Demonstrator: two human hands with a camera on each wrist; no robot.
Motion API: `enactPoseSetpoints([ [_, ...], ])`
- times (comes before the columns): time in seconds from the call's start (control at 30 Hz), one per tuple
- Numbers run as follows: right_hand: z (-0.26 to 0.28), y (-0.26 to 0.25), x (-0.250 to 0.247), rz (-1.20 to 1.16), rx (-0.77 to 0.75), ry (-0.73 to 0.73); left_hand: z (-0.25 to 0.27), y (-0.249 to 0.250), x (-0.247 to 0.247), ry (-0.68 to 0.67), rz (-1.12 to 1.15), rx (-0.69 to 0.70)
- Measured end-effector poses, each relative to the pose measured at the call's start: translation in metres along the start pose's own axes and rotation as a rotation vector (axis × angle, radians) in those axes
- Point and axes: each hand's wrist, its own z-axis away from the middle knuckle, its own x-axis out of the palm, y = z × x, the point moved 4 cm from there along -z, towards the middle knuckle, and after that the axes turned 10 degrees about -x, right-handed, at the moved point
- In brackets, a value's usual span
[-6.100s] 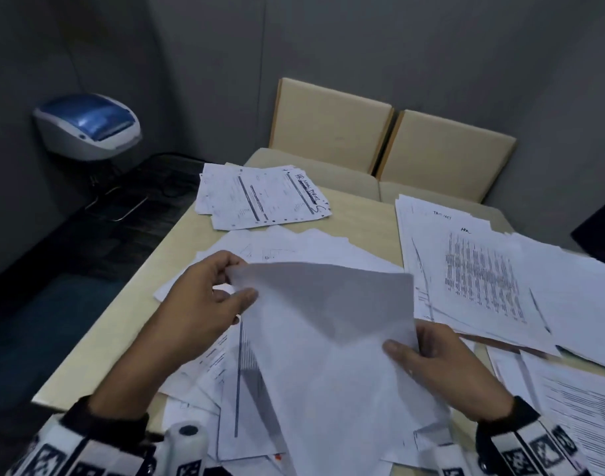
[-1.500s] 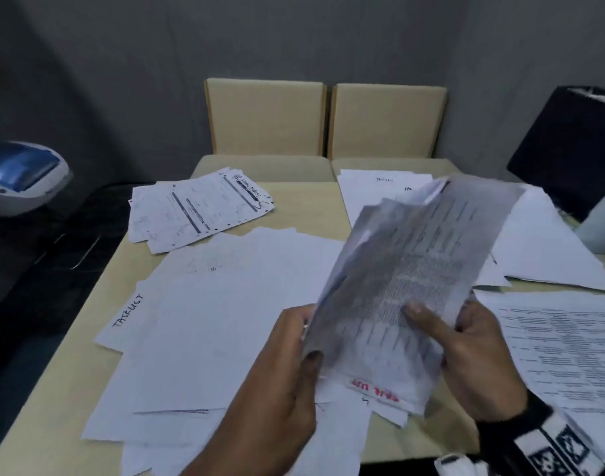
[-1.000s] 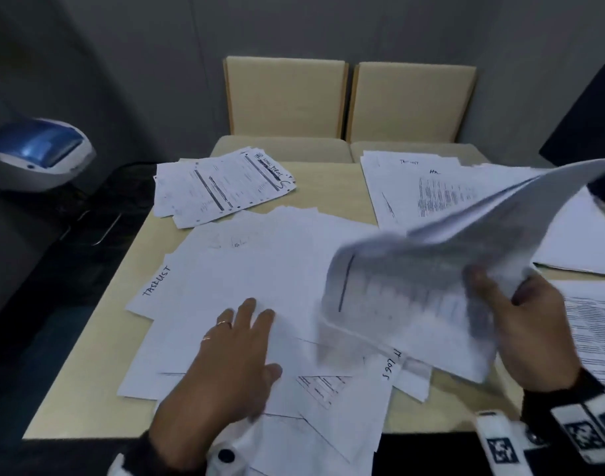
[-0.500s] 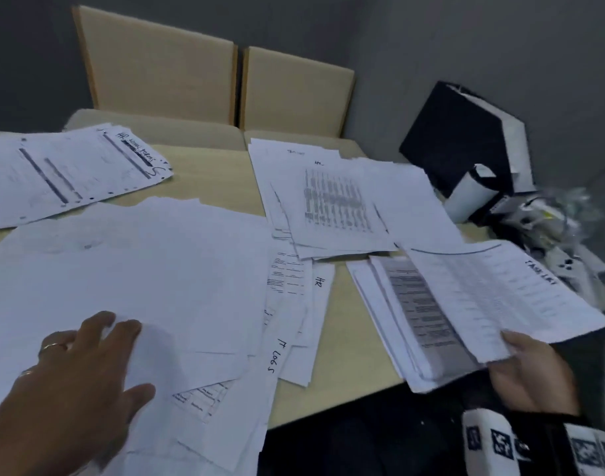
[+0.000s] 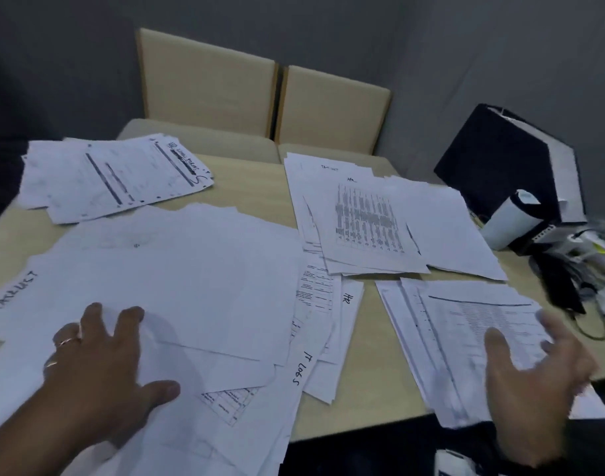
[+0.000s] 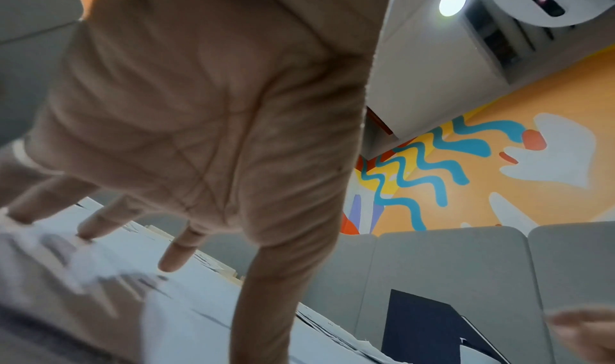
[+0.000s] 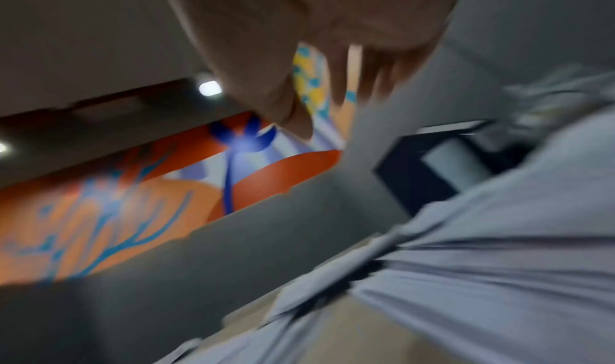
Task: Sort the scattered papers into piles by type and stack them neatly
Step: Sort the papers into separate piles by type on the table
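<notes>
White papers lie in several groups on the tan table [image 5: 256, 187]. The big loose heap [image 5: 177, 276] fills the near left; my left hand [image 5: 101, 359] rests flat on it with fingers spread, palm [image 6: 206, 106] over the sheets [image 6: 186, 304]. A punched, handwritten pile [image 5: 112, 176] sits at the far left, a printed-table pile [image 5: 369, 221] at the far middle. At the near right edge lies a pile [image 5: 466, 338] topped by a printed table sheet. My right hand [image 5: 534, 372] hovers open and blurred just over it, holding nothing. The right wrist view shows blurred fingers [image 7: 336, 80] above paper [image 7: 499, 238].
Two beige chairs [image 5: 266, 97] stand behind the table. A black binder [image 5: 507, 166], a white roll [image 5: 510, 218] and a clutter of cables and devices [image 5: 582, 269] crowd the right edge. Dark floor lies past the near edge.
My right hand has let go of the printed sheets, which now lie on the near right pile, and it has opened above them. The left hand stays on the big heap.
</notes>
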Motion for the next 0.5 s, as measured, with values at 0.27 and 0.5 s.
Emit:
enactPoseSetpoints([
  [0.27, 0.087, -0.138, 0.141, 0.048, -0.402, -0.984, 0.01, 0.0, -0.013, -0.105, 0.127, -0.066],
  [0.5, 0.092, -0.141, 0.196, 0.412, -0.374, -1.132, 0.007, -0.019, -0.012, -0.109, 0.254, -0.167],
])
